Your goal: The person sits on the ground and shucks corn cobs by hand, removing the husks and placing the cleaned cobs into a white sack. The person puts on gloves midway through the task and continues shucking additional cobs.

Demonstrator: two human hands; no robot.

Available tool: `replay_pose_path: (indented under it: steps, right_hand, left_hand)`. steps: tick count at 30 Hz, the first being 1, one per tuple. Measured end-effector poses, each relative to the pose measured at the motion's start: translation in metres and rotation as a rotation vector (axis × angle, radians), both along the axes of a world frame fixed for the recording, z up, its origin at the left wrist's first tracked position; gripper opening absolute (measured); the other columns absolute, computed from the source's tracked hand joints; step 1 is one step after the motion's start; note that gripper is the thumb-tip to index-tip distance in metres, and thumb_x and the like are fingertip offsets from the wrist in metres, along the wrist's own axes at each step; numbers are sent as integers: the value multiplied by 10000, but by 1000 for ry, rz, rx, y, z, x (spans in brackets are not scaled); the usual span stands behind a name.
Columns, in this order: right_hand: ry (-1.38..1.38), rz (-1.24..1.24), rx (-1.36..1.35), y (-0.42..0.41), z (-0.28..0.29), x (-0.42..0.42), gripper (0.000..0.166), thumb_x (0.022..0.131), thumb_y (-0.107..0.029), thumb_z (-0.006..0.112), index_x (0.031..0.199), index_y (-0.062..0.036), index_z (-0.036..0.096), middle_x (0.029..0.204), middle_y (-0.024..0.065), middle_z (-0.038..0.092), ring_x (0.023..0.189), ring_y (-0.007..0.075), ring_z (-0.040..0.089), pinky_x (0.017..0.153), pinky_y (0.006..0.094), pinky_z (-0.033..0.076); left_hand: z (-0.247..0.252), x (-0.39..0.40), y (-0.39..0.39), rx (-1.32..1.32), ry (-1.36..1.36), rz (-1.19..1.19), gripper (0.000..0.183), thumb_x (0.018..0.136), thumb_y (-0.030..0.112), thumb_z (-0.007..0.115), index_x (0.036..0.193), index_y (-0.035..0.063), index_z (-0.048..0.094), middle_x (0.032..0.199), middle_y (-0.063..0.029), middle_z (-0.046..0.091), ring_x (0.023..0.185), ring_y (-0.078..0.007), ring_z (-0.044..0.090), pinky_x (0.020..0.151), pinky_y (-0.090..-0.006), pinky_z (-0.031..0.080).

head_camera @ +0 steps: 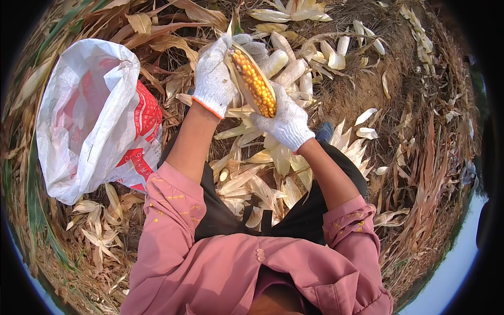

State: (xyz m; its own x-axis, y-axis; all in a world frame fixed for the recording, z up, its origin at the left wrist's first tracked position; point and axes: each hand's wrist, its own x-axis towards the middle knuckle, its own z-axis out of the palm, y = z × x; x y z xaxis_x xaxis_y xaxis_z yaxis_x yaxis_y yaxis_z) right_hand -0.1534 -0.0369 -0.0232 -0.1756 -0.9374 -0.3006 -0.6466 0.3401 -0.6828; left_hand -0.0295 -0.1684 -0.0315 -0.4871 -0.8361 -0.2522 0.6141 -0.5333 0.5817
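Note:
An ear of corn (255, 82) with yellow-orange kernels is held between my two gloved hands, its husk partly peeled back along the sides. My left hand (215, 73), in a white knit glove with an orange cuff edge, grips the husk at the far end. Around the near end of the ear closes my right hand (286, 118), gloved in the same white knit. Part of the husk is hidden behind my left hand. Just beyond the ear lies a pile of unpeeled pale ears (289, 71).
A white woven sack (88, 130) with red printing stands at my left, its mouth gaping. Stripped husks (260, 185) cover the ground between my legs. Dry corn stalks and leaves (165, 31) lie at the far left. Bare soil (354, 98) shows at the right.

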Motion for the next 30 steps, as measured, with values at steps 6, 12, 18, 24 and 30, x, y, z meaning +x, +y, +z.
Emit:
replay_pose_path:
  steps: [6,12,18,24,30]
  right_hand:
    - [-44,-104,-323,-4,-20,-2,863,693,-343,761,1356,-12,320,1243,224,502,1143,321,521,970,370,408]
    - [-343,-294,-650,-9,-20,9,885,698,-315,791,1360,24,311,1281,210,447,1192,296,465,1018,374,371]
    - [-631,-651,-545,-28,-25,-19,440,918,-303,559,1216,9,469,1091,86,581,970,171,573,831,272,469]
    - [-1260,-1036,-469,-29,10,-55,447,902,-420,551,1108,-28,490,920,103,600,753,212,614,694,340,529]
    - [-1162,-1213,-884,0,22,-170,576,924,-557,376,1100,-18,481,918,105,591,826,248,589,779,383,497]
  left_hand:
    - [-2,-6,5,136,144,-19,386,967,250,359,1103,-47,566,1061,-213,621,992,-327,606,934,-449,470]
    - [-5,-25,25,201,116,21,310,954,257,475,1103,10,586,1069,-113,623,1004,-238,580,931,-369,444]
    - [0,-48,36,238,242,0,293,953,261,498,1064,10,600,1011,-100,633,953,-240,597,909,-380,463]
    - [20,-26,42,282,-12,-29,298,956,254,484,937,-19,601,590,-21,473,548,-179,480,879,-400,487]
    - [29,41,41,-27,-441,-532,277,942,222,474,911,-16,614,604,-21,523,495,-134,475,653,-310,463]
